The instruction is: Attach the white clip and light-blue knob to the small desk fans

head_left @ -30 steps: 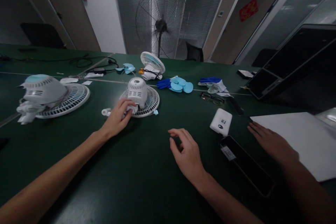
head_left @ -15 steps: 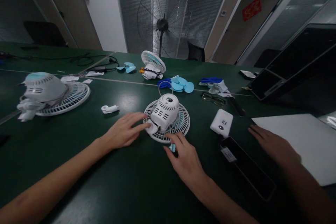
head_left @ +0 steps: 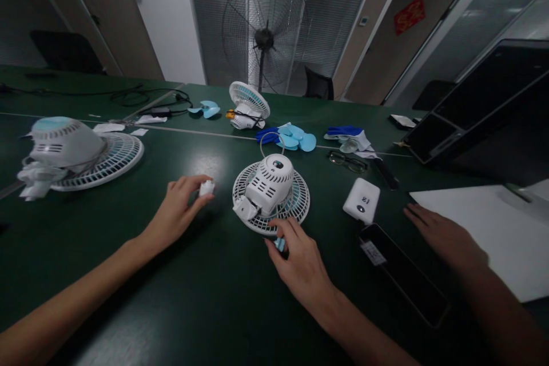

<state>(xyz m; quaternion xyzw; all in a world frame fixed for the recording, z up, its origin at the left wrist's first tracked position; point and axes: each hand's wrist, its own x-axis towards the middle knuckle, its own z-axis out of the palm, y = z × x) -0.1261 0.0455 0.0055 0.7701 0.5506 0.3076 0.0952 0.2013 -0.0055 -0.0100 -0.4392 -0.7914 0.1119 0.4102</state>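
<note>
A small white fan (head_left: 272,180) lies with its round grille down on the table, its motor housing and a white hinge piece facing up. Left of it, my left hand (head_left: 175,211) is raised and pinches a small white plastic part (head_left: 207,187) between thumb and fingers. My right hand (head_left: 302,257) is at the near rim of the grille. Between its thumb and fingers is a small light blue piece (head_left: 279,243), partly hidden, whose kind I cannot make out.
Another white fan (head_left: 64,151) lies at the left, and a third fan (head_left: 249,106) stands behind. Light blue fan blades (head_left: 298,138), glasses (head_left: 348,161), a white power bank (head_left: 362,199) and a phone (head_left: 403,274) are around. Another person's hand (head_left: 448,234) rests at the right by a white sheet (head_left: 484,211).
My left hand has left the fan's hinge piece and moved left. It has picked up the white plastic part that lay on the table. My right hand has barely moved.
</note>
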